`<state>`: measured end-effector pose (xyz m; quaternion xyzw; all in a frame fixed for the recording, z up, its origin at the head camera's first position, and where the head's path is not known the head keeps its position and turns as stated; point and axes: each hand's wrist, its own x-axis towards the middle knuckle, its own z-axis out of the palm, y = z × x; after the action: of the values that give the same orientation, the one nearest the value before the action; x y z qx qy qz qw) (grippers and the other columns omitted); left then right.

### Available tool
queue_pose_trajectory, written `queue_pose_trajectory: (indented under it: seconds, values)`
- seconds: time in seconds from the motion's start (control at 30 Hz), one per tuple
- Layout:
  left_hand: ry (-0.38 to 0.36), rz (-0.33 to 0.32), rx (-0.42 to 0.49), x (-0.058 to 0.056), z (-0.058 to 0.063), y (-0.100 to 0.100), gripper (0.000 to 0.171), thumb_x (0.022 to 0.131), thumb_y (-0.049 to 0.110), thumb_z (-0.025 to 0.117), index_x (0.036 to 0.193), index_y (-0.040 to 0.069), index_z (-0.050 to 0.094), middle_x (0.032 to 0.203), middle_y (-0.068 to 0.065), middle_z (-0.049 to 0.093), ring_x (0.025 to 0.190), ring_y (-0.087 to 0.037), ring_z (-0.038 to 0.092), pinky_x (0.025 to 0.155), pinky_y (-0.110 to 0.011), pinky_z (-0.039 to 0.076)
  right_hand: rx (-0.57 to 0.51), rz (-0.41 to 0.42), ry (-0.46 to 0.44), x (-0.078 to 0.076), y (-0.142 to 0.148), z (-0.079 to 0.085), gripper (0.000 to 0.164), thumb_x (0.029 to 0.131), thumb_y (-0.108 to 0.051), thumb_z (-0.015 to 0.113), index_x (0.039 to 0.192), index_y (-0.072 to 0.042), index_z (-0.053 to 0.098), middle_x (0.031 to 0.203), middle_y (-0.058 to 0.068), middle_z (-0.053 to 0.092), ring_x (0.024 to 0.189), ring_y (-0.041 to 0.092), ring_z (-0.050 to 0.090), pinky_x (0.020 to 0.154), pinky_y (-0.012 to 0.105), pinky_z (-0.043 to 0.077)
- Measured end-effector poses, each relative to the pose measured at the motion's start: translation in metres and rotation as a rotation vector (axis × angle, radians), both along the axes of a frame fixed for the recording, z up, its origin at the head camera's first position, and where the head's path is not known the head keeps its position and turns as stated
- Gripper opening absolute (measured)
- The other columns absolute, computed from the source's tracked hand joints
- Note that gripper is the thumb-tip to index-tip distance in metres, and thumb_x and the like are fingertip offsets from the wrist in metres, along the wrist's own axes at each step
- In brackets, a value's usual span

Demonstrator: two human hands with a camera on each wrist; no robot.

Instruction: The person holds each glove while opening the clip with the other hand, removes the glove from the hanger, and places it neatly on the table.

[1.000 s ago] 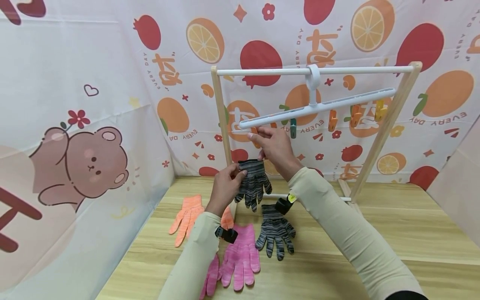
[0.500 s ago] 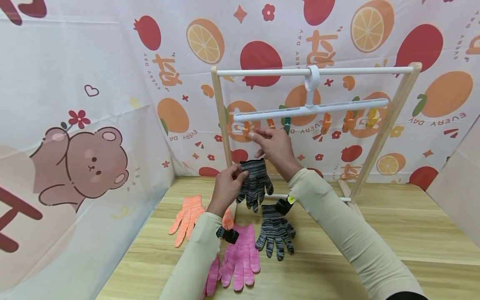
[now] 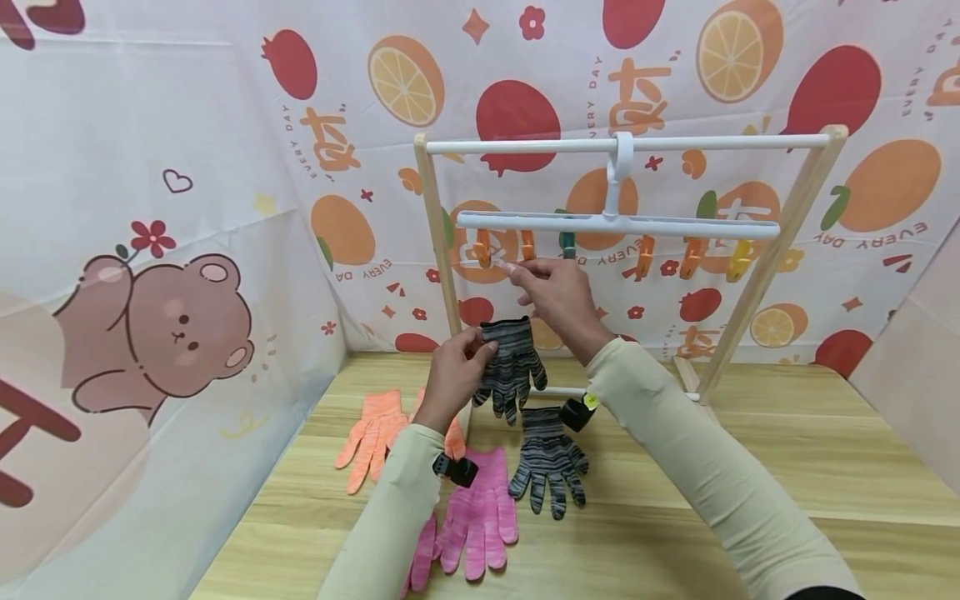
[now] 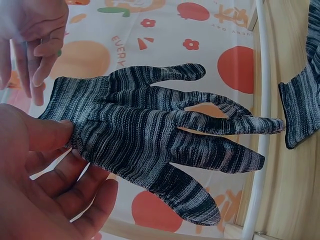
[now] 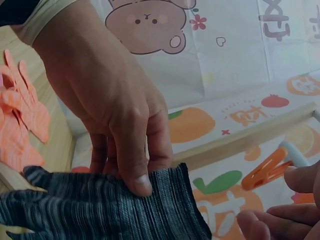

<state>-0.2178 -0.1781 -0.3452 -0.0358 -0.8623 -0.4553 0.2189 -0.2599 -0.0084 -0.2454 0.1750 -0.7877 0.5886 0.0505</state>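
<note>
My left hand (image 3: 453, 371) pinches a dark grey striped knit glove (image 3: 512, 358) near its cuff and holds it up, fingers hanging down. In the left wrist view the thumb lies on the glove's cuff (image 4: 75, 100). My right hand (image 3: 558, 296) is raised beneath the left half of a white hanger (image 3: 682, 225), thumb and fingers apart and nothing between them. Right beside its fingertips hangs an orange clothespin (image 3: 482, 248), also seen in the right wrist view past the right hand (image 5: 285, 215). A matching striped glove (image 3: 551, 462) lies flat on the table.
The hanger hooks on the white bar of a wooden rack (image 3: 776, 267). More clips hang along it, including a green clothespin (image 3: 567, 243) and a yellow clothespin (image 3: 738, 260). Pink gloves (image 3: 480, 521) and orange gloves (image 3: 375, 433) lie on the table, partly behind my left arm.
The hanger has swung from a slant, left end low, to level. My right hand has come away from the left orange clothespin. The left hand and its glove have barely moved.
</note>
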Motion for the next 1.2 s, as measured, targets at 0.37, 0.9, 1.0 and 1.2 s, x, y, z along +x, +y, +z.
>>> queue_pose_trajectory:
  seconds: [0.37, 0.9, 1.0, 1.2]
  values:
    - [0.01, -0.014, -0.011, -0.003, -0.001, 0.01, 0.014, 0.1, 0.02, 0.068, 0.089, 0.012, 0.063, 0.072, -0.002, 0.053, 0.068, -0.021, 0.049, 0.062, -0.035, 0.039, 0.12, 0.015, 0.087, 0.002, 0.02, 0.003, 0.045, 0.099, -0.049, 0.063, 0.124, -0.013, 0.074, 0.107, 0.001, 0.074, 0.099, 0.025, 0.068, 0.08, 0.04, 0.055]
    - [0.01, -0.046, -0.022, -0.001, 0.003, 0.022, 0.014, 0.1, 0.019, 0.067, 0.089, 0.011, 0.063, 0.075, -0.002, 0.055, 0.069, -0.022, 0.05, 0.063, -0.035, 0.041, 0.218, -0.012, 0.18, 0.008, 0.049, 0.002, 0.041, 0.101, -0.044, 0.061, 0.128, -0.014, 0.072, 0.125, 0.006, 0.069, 0.107, 0.022, 0.061, 0.088, 0.044, 0.05]
    - [0.007, -0.065, -0.016, 0.0, 0.004, 0.024, 0.015, 0.101, 0.02, 0.066, 0.089, 0.011, 0.062, 0.074, -0.002, 0.054, 0.069, -0.022, 0.049, 0.063, -0.035, 0.04, 0.217, -0.02, 0.176, 0.008, 0.053, 0.002, 0.041, 0.101, -0.044, 0.062, 0.127, -0.013, 0.073, 0.125, 0.007, 0.069, 0.108, 0.023, 0.062, 0.089, 0.046, 0.051]
    - [0.038, -0.095, -0.042, 0.0, 0.007, 0.031, 0.015, 0.1, 0.019, 0.067, 0.088, 0.011, 0.062, 0.071, -0.001, 0.052, 0.068, -0.021, 0.048, 0.063, -0.035, 0.04, 0.21, -0.018, 0.163, 0.007, 0.062, 0.001, 0.046, 0.101, -0.047, 0.061, 0.129, -0.013, 0.071, 0.126, 0.008, 0.069, 0.114, 0.024, 0.062, 0.095, 0.05, 0.05]
